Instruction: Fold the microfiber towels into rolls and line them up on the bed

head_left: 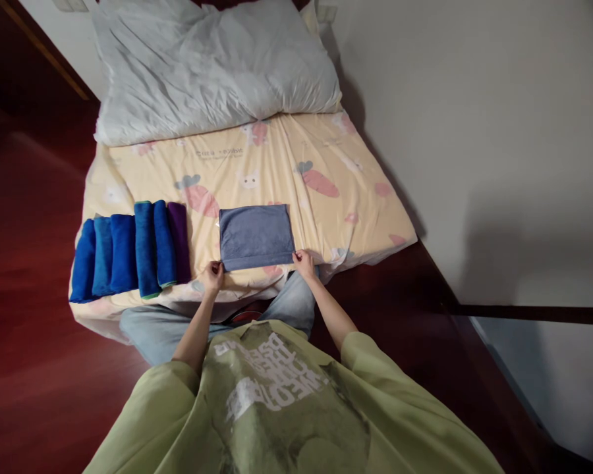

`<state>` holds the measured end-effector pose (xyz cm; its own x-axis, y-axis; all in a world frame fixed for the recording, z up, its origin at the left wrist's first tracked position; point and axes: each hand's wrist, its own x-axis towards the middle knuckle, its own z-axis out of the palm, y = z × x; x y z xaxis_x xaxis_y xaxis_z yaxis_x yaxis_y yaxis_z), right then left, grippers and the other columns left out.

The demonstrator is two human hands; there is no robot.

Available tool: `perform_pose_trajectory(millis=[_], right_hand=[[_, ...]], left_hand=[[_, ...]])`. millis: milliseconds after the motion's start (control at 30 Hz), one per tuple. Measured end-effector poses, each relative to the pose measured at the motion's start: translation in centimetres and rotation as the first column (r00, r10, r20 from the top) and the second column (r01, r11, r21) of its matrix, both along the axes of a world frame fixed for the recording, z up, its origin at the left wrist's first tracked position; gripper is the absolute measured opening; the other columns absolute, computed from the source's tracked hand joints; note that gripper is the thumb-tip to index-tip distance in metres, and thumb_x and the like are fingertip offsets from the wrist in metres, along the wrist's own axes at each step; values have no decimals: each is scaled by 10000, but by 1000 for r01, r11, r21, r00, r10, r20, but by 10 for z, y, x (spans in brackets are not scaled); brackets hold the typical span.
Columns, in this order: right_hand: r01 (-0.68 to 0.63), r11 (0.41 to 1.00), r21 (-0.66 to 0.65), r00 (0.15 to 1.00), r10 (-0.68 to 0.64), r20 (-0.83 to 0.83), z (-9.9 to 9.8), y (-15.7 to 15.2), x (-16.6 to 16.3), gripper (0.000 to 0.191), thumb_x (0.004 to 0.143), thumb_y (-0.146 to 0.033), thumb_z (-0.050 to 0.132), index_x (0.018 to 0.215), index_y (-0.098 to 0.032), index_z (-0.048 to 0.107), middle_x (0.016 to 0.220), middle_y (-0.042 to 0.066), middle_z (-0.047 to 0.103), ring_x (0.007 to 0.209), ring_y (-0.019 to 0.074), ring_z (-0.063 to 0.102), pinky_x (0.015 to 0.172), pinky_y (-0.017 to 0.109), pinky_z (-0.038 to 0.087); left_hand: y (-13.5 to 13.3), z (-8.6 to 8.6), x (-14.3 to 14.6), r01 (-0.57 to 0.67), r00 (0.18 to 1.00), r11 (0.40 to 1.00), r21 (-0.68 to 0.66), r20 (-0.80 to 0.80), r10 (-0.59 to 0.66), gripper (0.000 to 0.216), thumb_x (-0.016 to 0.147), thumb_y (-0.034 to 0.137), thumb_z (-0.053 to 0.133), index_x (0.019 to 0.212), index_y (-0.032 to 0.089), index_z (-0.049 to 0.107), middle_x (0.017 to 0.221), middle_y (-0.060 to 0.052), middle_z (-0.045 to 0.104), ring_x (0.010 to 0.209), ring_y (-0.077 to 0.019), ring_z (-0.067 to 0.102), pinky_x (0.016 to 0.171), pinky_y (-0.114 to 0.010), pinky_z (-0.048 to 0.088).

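Observation:
A grey-blue towel lies flat on the bed in front of me, with a narrow band along its near edge. My left hand pinches its near left corner, and my right hand pinches the near right corner. To the left of it, several rolled towels stand side by side in a row: blue rolls, a teal-blue roll with a green edge, and a purple roll closest to my left hand.
The bed has a yellow sheet printed with carrots and rabbits. A large pale pillow lies across its far end. A white wall rises on the right, and dark red floor extends on the left.

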<state>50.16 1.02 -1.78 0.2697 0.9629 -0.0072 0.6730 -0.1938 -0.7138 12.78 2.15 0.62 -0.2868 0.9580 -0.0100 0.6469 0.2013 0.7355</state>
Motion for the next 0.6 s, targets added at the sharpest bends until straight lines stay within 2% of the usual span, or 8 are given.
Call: perform_pose_trajectory(millis=[167,267,367,500,600], right_hand=[[-6,999,37,999,4,52,2,-2,1,120,923,-312,572,939,-216,642,829,48,692,806,205,658,746,278,509],[-49,995,89,994,39,105,5,-3,2,122,938,-261,537,969,-210,644,936,78,676,887,212,637,801,289,505],[-125,986,113,978,104,180,8,-7,1,213,962,-183,474,976,-189,687,1030,112,663,940,216,622,869,305,495],[-229,972,44,921,202,333,14,-16,-3,349,958,-81,461,1082,-196,766,1132,125,698,1109,256,595,1001,381,443],[-282,959,-38,861,271,430,20,-23,-3,402,951,-64,507,1225,-213,761,1253,137,707,1211,301,554,1060,468,382]], left_hand=[[-1,-3,0,4,1000,1000,24,-1,-4,120,856,348,579,872,231,556,751,-36,658,701,-193,631,712,-299,513],[0,-4,-1,8,998,999,38,-58,-6,101,853,315,589,826,234,534,793,-45,623,718,-193,601,741,-312,511],[2,-6,-3,58,993,996,63,-107,-52,58,851,259,578,811,218,580,876,-69,603,770,-195,600,808,-327,520],[3,-7,-6,151,976,985,82,-171,-135,163,878,239,556,915,204,710,963,-100,628,960,-239,620,926,-354,519],[0,-7,-7,214,952,974,80,-240,-189,257,922,262,527,1002,207,765,1088,-123,682,1071,-275,601,980,-387,499]])
